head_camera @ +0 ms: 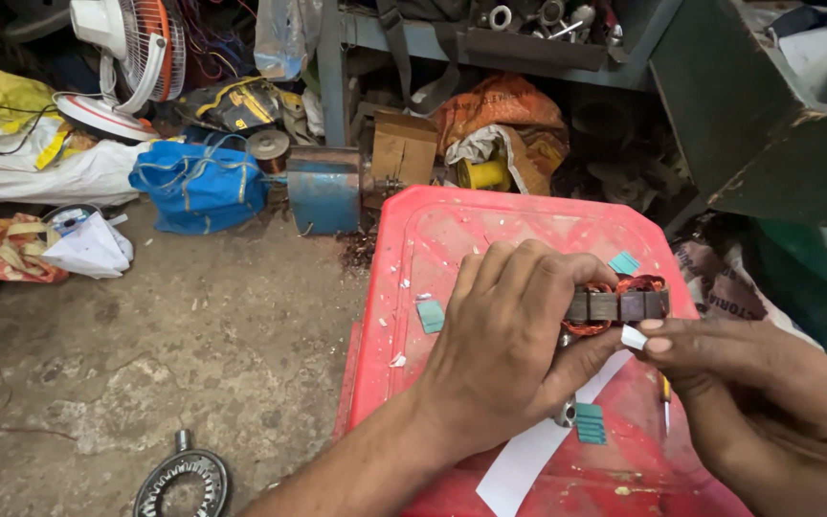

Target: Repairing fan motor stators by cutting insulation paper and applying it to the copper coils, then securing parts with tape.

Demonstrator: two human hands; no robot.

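My left hand is cupped over a round motor stator with copper windings and holds it above a red plastic stool. Only the stator's right part shows past my fingers. My right hand comes in from the right and pinches a small white paper slip against the stator's lower edge. Teal paper pieces lie on the stool: one left of my hand, one behind the stator, a small stack below it. A white paper strip lies under my left wrist.
Concrete floor lies to the left, with a round metal motor cover near the bottom edge. A blue bag, a blue metal box, a white fan, a wooden block, and a cluttered metal shelf stand behind the stool.
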